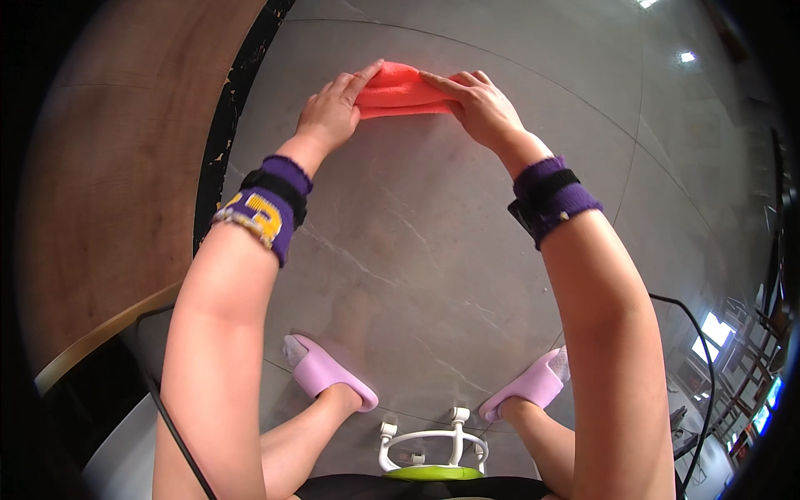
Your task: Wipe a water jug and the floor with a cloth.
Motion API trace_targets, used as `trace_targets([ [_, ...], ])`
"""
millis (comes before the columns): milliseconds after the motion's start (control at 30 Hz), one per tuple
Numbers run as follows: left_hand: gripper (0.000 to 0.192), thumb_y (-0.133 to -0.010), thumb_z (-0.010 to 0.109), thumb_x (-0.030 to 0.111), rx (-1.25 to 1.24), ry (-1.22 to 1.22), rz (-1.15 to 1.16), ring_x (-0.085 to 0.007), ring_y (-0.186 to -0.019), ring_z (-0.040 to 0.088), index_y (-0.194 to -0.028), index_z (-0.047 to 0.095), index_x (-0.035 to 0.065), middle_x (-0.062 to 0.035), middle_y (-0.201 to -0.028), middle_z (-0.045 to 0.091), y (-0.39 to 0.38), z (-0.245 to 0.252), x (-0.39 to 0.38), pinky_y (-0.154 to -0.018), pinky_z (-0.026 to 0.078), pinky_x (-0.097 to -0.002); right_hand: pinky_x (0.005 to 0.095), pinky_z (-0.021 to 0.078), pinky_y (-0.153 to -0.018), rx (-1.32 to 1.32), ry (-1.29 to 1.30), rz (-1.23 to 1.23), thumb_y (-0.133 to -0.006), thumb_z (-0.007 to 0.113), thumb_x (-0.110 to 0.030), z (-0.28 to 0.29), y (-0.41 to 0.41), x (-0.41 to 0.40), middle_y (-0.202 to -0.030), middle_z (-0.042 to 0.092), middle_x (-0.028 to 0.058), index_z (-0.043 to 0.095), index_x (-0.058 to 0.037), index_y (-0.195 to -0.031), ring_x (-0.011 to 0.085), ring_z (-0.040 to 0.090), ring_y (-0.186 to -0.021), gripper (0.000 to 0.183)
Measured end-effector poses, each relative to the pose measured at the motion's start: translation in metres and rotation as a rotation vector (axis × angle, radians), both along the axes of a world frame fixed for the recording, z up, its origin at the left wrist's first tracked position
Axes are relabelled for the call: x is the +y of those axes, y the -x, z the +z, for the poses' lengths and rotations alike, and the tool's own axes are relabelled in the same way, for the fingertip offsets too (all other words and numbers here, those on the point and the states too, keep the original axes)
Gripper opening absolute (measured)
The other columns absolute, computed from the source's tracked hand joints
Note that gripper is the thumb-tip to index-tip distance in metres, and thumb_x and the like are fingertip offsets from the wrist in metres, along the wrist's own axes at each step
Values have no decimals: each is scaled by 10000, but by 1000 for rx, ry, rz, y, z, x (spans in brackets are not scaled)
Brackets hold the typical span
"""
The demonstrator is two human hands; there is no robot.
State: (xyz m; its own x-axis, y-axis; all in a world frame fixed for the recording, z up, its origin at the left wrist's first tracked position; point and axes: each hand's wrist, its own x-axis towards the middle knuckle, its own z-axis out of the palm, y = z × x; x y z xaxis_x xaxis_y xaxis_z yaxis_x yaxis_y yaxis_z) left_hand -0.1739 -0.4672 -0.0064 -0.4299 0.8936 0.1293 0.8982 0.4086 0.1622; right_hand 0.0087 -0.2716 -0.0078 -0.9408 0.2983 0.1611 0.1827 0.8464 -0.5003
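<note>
A folded coral-red cloth [400, 94] stretches between my two hands, low over the grey tiled floor. My left hand [330, 111] grips its left end, with the fingers laid along the top. At the right end, my right hand [480, 105] pinches the cloth with the index finger lying over it. The cloth hangs in loose horizontal folds. Whether its lower edge touches the floor I cannot tell. Both wrists wear purple knitted bands with black straps.
A wooden panel [125, 125] with a chipped black edge [215, 144] runs along the left. My feet, in pink slippers [328, 372], rest on the floor [406, 250]. Beneath me is a green-seated stool [434, 473] on white casters. Black cables [703, 350] hang beside my arms.
</note>
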Motion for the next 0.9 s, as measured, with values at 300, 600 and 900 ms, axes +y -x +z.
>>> trace_targets([
  [300, 521, -811, 606, 125, -53, 109, -23, -358, -1127, 568, -1329, 545, 141, -157, -1238, 564, -34, -47, -26, -944, 489, -473, 430, 457, -1013, 179, 95, -79, -726, 551, 81, -82, -33, -39, -1357, 540, 44, 668, -275, -1252, 337, 488, -1179, 646],
  [600, 565, -662, 721, 202, -242, 238, -208, -325, -832, 591, -1159, 489, 65, -144, -979, 550, -205, -56, -225, -658, 487, -436, 516, 406, -1006, -147, 234, 207, -769, 536, -25, -72, -203, -190, -1351, 528, 54, 650, -293, -1285, 322, 499, -1167, 593],
  [900, 473, -684, 677, 247, -72, 176, -152, -291, -889, 562, -1109, 546, 84, -110, -943, 610, -173, -8, -165, -701, 446, -404, 476, 467, -802, -41, 112, 247, -767, 599, -21, -35, -141, -120, -1159, 562, -5, 720, -334, -1067, 310, 492, -1056, 449],
])
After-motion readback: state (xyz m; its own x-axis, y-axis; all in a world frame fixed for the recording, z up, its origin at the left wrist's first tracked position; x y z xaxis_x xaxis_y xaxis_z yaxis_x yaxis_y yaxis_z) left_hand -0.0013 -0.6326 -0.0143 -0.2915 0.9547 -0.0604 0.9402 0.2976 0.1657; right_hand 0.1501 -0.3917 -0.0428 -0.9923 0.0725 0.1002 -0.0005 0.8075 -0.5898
